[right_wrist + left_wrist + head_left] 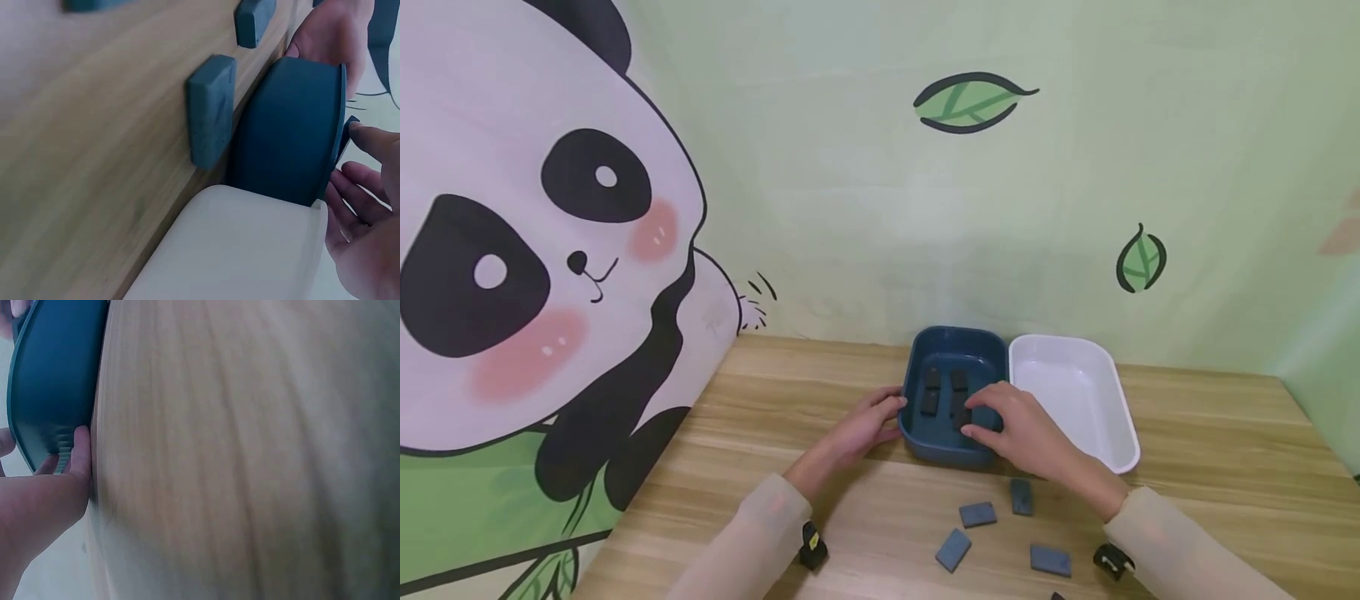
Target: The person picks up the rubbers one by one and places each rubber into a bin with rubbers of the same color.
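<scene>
A dark blue tray (951,454) stands on the wooden table, with several small black rectangular blocks (929,403) inside. At its left side my left hand (867,425) grips the wall, thumb at the rim and fingers against the outer side (59,387). My right hand (1026,429) reaches over the tray's right rim and pinches a dark block (348,132) between thumb and fingers. In the head view that block is partly covered by the fingertips. Several blue-grey blocks (977,514) lie loose on the table in front of the tray.
Close against the blue tray's right side is a white tray (1123,425). Behind both rises a green wall sheet (850,208) with leaf drawings, and a panda picture (625,275) covers the left side. A dark piece (1057,596) shows at the bottom edge of the head view.
</scene>
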Demonstrator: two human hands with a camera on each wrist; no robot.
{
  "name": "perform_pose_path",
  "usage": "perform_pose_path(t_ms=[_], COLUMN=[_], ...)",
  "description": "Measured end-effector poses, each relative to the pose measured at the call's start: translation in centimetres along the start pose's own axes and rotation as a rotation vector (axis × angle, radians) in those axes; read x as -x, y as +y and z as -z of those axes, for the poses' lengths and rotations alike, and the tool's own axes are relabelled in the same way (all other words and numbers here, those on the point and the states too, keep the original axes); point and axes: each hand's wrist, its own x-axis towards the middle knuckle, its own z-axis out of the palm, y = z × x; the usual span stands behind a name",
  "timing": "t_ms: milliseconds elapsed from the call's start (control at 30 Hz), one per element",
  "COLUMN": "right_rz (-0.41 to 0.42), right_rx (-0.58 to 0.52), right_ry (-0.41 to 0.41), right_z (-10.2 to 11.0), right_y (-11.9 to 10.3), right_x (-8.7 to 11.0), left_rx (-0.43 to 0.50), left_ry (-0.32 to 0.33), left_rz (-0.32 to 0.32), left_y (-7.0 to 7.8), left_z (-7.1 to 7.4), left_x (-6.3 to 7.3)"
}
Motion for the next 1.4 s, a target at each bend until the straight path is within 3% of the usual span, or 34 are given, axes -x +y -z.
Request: perform_pose_path(t_ms=[267, 600, 1033, 1400], right_rz=[-0.051, -0.048, -0.067, -0.061], right_rx=[-0.002, 0.022, -0.012, -0.001], right_ry=[-0.097, -0.244, -0.293, -0.312], right_z=[-1.3, -2.9, -4.9, -5.0], right_y=[-0.4, -0.7, 0.0, 0.2], right_x=[-2.4, -4.8, -5.8, -6.2], left_rx=[0.000, 0.018, 0.014, 0.013], left_ry=[-0.003, -0.022, -0.026, -0.019], left_rz=[0.001, 0.002, -0.012, 0.007], left_y=[0.1, 0.4, 0.0, 0.3], left_z=[0.0, -0.1, -0.1, -0.1], left_x=[0.1, 0.1, -0.1, 0.0])
